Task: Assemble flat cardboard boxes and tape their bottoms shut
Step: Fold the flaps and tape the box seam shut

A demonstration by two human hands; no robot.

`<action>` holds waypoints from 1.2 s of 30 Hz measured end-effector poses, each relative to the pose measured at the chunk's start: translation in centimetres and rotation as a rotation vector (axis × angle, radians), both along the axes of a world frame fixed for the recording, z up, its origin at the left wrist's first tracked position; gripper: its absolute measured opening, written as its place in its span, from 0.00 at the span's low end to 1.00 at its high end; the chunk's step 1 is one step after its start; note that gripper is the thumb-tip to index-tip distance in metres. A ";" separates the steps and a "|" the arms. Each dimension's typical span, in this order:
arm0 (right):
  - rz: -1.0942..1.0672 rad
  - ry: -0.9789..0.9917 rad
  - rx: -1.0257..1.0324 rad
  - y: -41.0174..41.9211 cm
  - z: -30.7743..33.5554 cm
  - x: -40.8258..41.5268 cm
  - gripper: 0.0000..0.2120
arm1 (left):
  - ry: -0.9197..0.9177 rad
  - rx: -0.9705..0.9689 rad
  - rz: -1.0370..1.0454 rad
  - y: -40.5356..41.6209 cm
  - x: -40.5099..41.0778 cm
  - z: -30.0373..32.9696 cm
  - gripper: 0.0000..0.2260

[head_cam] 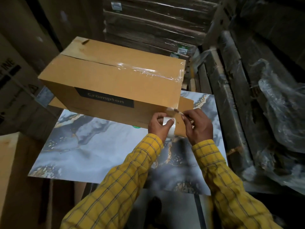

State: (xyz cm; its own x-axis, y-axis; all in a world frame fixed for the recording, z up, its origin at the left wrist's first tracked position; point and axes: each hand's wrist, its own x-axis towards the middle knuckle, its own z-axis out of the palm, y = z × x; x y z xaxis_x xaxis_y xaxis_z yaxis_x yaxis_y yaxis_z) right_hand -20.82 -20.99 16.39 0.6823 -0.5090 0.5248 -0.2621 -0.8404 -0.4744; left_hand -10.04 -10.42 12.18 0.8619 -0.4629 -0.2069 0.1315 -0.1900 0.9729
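The box (113,80) sits upside down at the worktop's (92,151) far edge, its bottom seam half taped. The left hand (158,126) grips the tape roll (168,128); the right hand (198,126) pinches the strip's end. Cutting and the seam's left half remain.

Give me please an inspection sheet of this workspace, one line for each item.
Surface: marble-pattern board, mostly bare.
Job's things: cardboard box on the board, seam partly taped; tape roll at its near right corner.
Clutter: nothing seen on the board.
Grippers: left hand holds the roll; right hand pinches the tape strip.
Cables: nothing seen.
Surroundings: stacked flat cartons behind; plastic-wrapped bundles right.
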 end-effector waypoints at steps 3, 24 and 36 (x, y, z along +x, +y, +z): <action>0.039 0.094 -0.119 -1.0 -0.5 0.9 0.03 | 0.033 -0.049 -0.011 0.0 -0.1 0.1 0.10; 0.095 0.332 -0.451 -1.9 -0.2 2.0 0.13 | -0.199 0.035 0.097 0.9 0.4 -1.1 0.03; -0.425 0.200 0.858 -1.4 -11.7 -3.5 0.06 | -0.086 -0.261 -0.187 3.8 2.3 0.5 0.03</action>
